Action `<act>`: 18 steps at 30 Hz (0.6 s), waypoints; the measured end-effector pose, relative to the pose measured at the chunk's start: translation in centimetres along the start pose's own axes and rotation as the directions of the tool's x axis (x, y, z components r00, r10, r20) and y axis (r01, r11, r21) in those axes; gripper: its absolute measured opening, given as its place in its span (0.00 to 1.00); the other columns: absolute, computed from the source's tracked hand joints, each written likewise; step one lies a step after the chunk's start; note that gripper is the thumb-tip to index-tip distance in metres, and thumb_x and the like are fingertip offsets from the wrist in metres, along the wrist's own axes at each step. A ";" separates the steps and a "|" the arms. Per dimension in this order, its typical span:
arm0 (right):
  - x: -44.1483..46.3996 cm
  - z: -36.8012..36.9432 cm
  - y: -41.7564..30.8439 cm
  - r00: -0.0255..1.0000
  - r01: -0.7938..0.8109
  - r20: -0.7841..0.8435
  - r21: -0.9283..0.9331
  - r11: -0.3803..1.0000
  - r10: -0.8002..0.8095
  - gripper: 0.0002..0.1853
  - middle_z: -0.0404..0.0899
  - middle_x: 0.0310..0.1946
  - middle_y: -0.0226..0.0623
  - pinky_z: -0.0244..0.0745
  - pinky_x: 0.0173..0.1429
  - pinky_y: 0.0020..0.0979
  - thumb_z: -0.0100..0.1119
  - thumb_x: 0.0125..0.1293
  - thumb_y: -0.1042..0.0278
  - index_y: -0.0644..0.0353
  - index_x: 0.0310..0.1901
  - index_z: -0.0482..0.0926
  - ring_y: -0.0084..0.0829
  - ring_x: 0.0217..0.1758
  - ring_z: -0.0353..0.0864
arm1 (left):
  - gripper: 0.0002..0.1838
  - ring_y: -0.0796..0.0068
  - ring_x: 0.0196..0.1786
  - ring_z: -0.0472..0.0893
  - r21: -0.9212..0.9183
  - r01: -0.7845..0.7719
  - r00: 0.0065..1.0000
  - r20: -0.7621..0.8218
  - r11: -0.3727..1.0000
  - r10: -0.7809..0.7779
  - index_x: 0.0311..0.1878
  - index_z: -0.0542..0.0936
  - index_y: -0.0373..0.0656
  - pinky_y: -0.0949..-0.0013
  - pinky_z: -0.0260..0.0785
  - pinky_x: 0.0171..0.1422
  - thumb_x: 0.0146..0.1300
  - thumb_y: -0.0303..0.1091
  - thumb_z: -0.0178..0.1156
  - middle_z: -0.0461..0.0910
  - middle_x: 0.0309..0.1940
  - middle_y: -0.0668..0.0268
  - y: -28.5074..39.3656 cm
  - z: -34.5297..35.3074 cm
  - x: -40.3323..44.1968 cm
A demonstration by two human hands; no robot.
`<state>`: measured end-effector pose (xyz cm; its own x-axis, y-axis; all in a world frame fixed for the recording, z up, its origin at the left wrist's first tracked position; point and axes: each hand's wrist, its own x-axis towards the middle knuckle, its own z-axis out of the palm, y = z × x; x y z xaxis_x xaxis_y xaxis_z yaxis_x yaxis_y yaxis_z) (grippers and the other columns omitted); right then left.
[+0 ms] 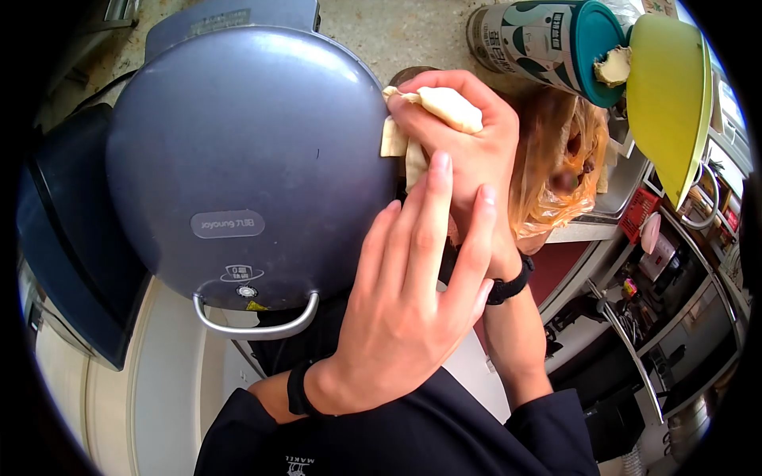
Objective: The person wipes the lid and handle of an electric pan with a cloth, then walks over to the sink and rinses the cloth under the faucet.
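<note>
My right hand (476, 151) is closed round pale dough, beside the right edge of a round dark-blue electric griddle with its lid down (254, 151). A lump of the dough (451, 109) bulges out on top, between thumb and forefinger, thinning to a narrow neck near the fingertips. Flat pale strips (392, 139) show below the fingers, partly hidden by the hand. My left hand (413, 293) is in front of the right hand and wrist, back up, fingers stretched and apart, holding nothing. Whether its fingertips touch the right hand I cannot tell.
A canister with a teal lid (548, 44) lies on its side at the upper right, a pale dough piece (613, 67) by its lid. Nearby are an orange plastic bag (559, 170) and a yellow-green basin (671, 95). The griddle's metal handle (258, 329) faces me.
</note>
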<state>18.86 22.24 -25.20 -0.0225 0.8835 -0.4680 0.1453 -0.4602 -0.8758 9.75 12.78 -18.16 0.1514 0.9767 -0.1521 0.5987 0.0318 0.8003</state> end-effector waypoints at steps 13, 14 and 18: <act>0.4 -1.5 0.2 0.985 0.063 0.162 -0.040 0.997 -0.055 0.07 0.88 0.33 0.31 0.79 0.40 0.22 0.72 0.60 0.79 0.66 0.41 0.87 0.18 0.35 0.84 | 0.43 0.39 0.67 0.75 0.013 -0.004 1.000 0.024 1.000 0.004 0.74 0.75 0.39 0.46 0.71 0.71 0.52 0.34 0.78 0.60 0.78 0.33 -0.4 -0.4 0.7; -0.3 -2.0 0.5 0.986 0.030 0.166 -0.032 0.999 -0.025 0.07 0.88 0.33 0.31 0.80 0.40 0.22 0.72 0.60 0.79 0.65 0.41 0.87 0.19 0.36 0.84 | 0.43 0.39 0.67 0.75 0.019 0.000 0.999 0.034 1.000 0.000 0.74 0.74 0.38 0.46 0.71 0.71 0.52 0.34 0.77 0.60 0.78 0.33 -0.3 -0.4 0.6; 1.7 -1.3 -1.0 0.970 0.112 0.228 -0.140 0.984 -0.078 0.08 0.89 0.34 0.35 0.81 0.42 0.24 0.72 0.57 0.79 0.66 0.39 0.87 0.21 0.38 0.87 | 0.45 0.39 0.68 0.74 0.011 0.022 1.000 0.015 1.000 -0.023 0.75 0.74 0.37 0.47 0.71 0.71 0.51 0.34 0.78 0.59 0.77 0.31 0.2 0.0 0.7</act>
<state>19.91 24.31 -24.92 -0.2591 0.8732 -0.4128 0.2791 -0.3415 -0.8975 9.99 13.44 -18.11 0.1498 0.9724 -0.1790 0.6105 0.0514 0.7904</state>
